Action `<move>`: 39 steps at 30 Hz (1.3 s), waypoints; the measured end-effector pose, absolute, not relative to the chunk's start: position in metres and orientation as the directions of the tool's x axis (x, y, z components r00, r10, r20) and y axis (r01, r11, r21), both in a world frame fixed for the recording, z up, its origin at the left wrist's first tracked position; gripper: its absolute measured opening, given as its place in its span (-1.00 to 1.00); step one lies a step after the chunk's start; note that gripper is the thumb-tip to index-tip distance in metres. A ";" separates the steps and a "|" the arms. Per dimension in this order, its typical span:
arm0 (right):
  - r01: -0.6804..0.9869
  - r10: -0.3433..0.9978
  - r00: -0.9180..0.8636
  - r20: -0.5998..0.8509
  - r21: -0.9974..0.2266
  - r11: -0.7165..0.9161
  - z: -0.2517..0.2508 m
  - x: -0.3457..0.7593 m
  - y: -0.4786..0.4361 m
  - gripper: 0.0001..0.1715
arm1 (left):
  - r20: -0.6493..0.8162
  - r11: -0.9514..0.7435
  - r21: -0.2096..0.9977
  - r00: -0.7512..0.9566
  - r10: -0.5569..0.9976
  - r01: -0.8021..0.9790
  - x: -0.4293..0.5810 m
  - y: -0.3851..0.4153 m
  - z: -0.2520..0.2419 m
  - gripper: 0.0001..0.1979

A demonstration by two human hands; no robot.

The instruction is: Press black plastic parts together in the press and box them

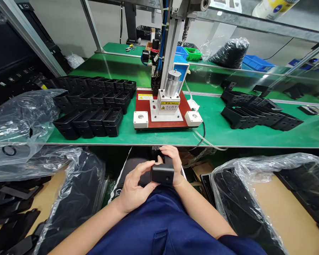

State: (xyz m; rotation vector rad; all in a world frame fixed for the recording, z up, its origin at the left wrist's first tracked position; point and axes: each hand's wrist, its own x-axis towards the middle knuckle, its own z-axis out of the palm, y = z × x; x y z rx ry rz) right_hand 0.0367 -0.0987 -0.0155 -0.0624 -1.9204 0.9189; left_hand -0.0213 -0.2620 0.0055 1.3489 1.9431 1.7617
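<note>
Over my lap, just below the bench edge, I hold a black rectangular plastic housing [162,175]. My left hand [135,185] is closed on its left end, thumb low and fingers along the top. My right hand [174,162] wraps its right end and far side; its fingers curl over behind the housing, and a small dark piece shows near them, too hidden to name. Ahead on the bench is a press machine [168,106] on a red base, with a white button box at each front corner. Several similar black open housings [95,106] stand in rows to its left.
Angled black brackets [257,109] lie in rows on the green bench [212,136], right. Plastic-lined boxes of black parts [79,177] flank me, with another plastic-lined box [236,191] at right. A hose [211,143] trails over the bench edge. A metal shelf [289,32] hangs above.
</note>
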 end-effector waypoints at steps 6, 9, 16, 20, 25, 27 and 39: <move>-0.208 0.354 -0.875 0.330 -0.917 0.341 -0.008 0.042 -0.115 -0.85 | 0.475 0.033 0.796 -0.659 0.584 0.604 -0.045 -0.238 0.032 -0.54; -0.083 0.307 -0.947 0.095 -0.995 0.050 0.003 0.044 -0.119 -0.78 | 0.467 0.043 0.804 -0.674 0.572 0.593 -0.053 -0.230 0.034 -0.65; 0.103 0.088 -0.983 -0.161 -0.880 -0.464 0.013 0.050 -0.117 -0.62 | 0.463 0.058 0.800 -0.676 0.573 0.597 -0.058 -0.226 0.031 -0.71; 0.167 0.011 -0.976 -0.217 -0.783 -0.600 0.008 0.051 -0.116 -0.59 | 0.473 0.058 0.787 -0.660 0.584 0.615 -0.062 -0.227 0.031 -0.73; 0.319 -0.272 -0.947 -0.170 -0.592 -0.740 0.001 0.053 -0.110 -0.49 | 0.477 0.015 0.787 -0.624 0.619 0.616 -0.079 -0.226 0.029 -0.65; 0.433 -0.446 -0.890 -0.091 -0.473 -0.767 0.000 0.051 -0.108 -0.36 | 0.396 -0.120 0.878 -0.565 0.724 0.463 -0.084 -0.221 0.029 -0.54; 0.401 -0.331 -0.898 -0.289 -0.232 -0.886 -0.012 0.053 -0.106 0.28 | -0.209 0.143 0.978 -0.648 0.733 -0.153 -0.065 -0.205 0.035 -0.61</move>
